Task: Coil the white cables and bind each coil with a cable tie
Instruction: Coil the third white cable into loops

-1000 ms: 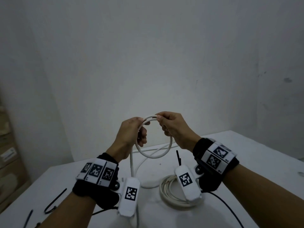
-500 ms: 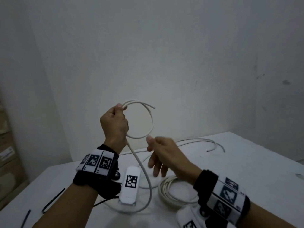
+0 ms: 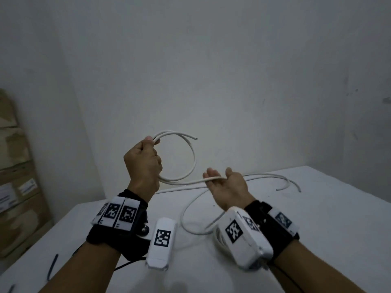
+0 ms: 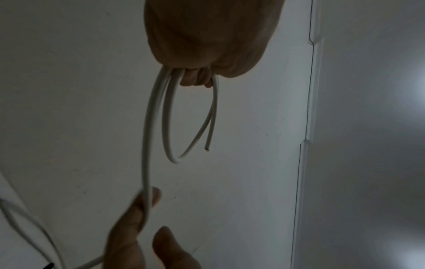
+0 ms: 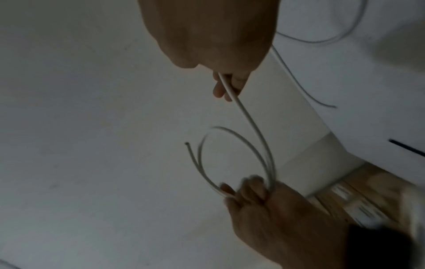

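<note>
My left hand (image 3: 143, 159) is raised above the table and grips a small loop of white cable (image 3: 193, 157). The cut end of the loop sticks out to the right. From the loop the cable runs right and lies across the fingers of my right hand (image 3: 224, 187), which is palm up with the thumb apart. Beyond it the cable (image 3: 184, 220) trails in a slack curve on the table. In the left wrist view the loop (image 4: 165, 127) hangs from my fist. A second, wound coil (image 3: 218, 240) lies on the table, mostly hidden by my right wrist camera.
The white table (image 3: 317, 229) stands in a corner of bare walls. More white cable (image 3: 285, 182) lies at its far right. A black cable tie (image 3: 51, 265) lies near the left edge, and another black tie (image 5: 407, 147) shows in the right wrist view. Cardboard boxes (image 3: 17, 187) are stacked at the left.
My right hand let go of the loop, dropped and slid right along the cable, and now lies palm up under it. My left hand lifted the loop higher.
</note>
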Action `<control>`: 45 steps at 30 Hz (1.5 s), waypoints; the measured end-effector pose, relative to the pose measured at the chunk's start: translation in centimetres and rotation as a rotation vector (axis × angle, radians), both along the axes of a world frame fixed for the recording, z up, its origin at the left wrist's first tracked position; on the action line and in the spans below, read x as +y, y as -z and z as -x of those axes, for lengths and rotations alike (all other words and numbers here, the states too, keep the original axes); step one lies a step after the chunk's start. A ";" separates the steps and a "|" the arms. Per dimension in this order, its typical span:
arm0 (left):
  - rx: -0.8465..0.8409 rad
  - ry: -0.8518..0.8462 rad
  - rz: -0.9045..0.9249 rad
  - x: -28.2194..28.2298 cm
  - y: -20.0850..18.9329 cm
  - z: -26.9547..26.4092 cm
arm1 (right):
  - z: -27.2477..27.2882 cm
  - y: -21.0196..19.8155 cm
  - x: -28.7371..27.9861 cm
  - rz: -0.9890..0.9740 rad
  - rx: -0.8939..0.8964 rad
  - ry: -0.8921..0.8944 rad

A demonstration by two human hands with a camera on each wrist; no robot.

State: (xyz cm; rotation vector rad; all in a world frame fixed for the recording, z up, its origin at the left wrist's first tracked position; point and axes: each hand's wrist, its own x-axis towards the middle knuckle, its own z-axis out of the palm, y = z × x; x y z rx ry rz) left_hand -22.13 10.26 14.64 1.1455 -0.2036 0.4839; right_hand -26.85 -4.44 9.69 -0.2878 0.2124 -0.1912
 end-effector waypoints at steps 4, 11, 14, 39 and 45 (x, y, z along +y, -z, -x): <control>0.040 0.023 -0.030 1.4 0.9 -0.4 | -0.6 -1.9 -1.8 0.233 0.013 0.119; 0.078 0.142 -0.183 1.0 3.0 -0.3 | -1.3 -2.1 -3.5 0.888 -0.187 0.114; 0.109 0.197 -0.228 1.0 3.5 -0.2 | -1.1 -2.2 -4.2 1.105 -0.220 0.091; 0.093 0.259 -0.515 -0.9 4.9 1.5 | -1.3 1.0 -1.9 1.408 -0.378 0.015; 0.070 0.150 -0.478 -1.5 5.8 1.5 | -1.2 1.5 -1.1 1.399 -0.343 0.106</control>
